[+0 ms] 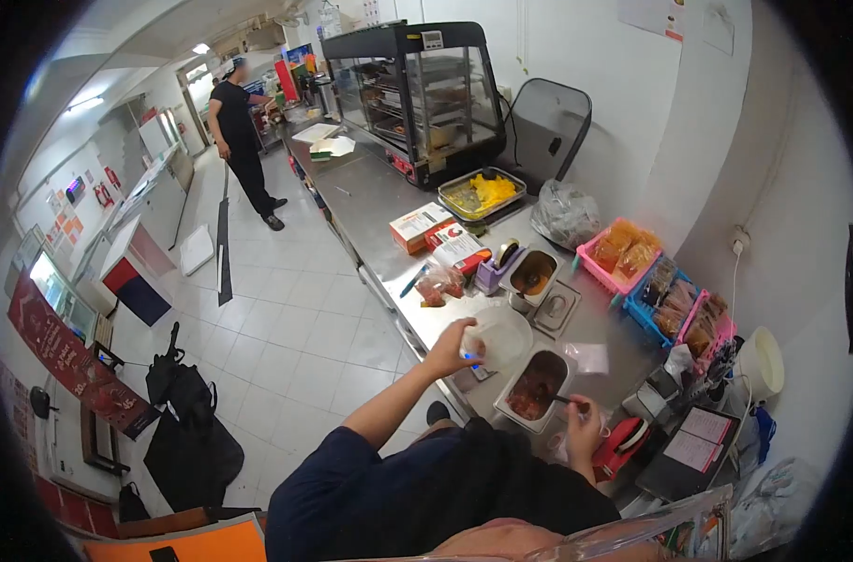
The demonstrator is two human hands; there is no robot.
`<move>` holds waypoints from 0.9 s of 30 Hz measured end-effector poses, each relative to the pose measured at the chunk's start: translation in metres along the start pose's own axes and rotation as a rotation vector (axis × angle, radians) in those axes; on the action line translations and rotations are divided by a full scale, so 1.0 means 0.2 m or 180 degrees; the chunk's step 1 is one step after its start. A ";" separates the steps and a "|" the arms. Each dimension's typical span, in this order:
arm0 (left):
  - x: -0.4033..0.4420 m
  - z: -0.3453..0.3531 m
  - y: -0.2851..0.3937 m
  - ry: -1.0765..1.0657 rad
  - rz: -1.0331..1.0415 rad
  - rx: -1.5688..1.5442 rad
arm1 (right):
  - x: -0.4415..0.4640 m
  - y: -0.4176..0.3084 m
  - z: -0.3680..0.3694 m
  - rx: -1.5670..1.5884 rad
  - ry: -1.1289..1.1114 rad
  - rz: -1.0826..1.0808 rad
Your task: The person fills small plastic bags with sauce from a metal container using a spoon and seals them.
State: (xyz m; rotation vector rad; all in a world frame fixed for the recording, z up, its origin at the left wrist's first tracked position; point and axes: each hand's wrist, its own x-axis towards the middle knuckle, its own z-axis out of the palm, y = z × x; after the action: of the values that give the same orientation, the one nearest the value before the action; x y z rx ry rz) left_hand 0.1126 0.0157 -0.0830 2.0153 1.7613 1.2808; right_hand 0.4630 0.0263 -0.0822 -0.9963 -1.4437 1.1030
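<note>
My left hand (456,348) is closed on a small see-through plastic bag (473,350), its shape partly hidden by my fingers. Right beside it is a pale round bowl (504,335), with a blue-lit display just below. My right hand (585,429) grips the dark handle of a spoon (563,401). The spoon's far end goes into a steel container (559,367) of reddish-brown food, where its bowl is hidden. Behind stands a second steel container (533,273) with brown sauce, and a steel lid (559,309) lies between the two.
Filled bags (441,284), boxes (457,248) and a tape dispenser (497,267) are on the steel counter (370,214). Pink and blue baskets (619,253) of packets line the wall side. A red stapler-like device (621,448) lies by my right hand. Farther off stands another person (240,131).
</note>
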 end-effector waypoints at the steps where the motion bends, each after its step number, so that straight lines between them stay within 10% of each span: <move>1: -0.03 -0.03 0.00 -0.0106 -0.0072 0.0057 | -0.01 -0.04 -0.01 -0.0231 -0.0055 -0.0050; 9: -0.10 -0.23 -0.01 -0.0067 -0.0210 0.0337 | -0.07 -0.08 -0.13 -0.0422 -0.0438 -0.0865; 27: 0.23 -0.15 0.02 -0.0717 0.0658 0.1273 | -0.11 -0.03 -0.18 -0.0089 0.0069 0.0059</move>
State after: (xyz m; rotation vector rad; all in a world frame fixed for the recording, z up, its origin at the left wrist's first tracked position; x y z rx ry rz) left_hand 0.0914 0.0428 -0.0394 2.4976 1.8511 0.7450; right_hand 0.5017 0.0081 -0.0788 -1.0403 -1.4387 1.0848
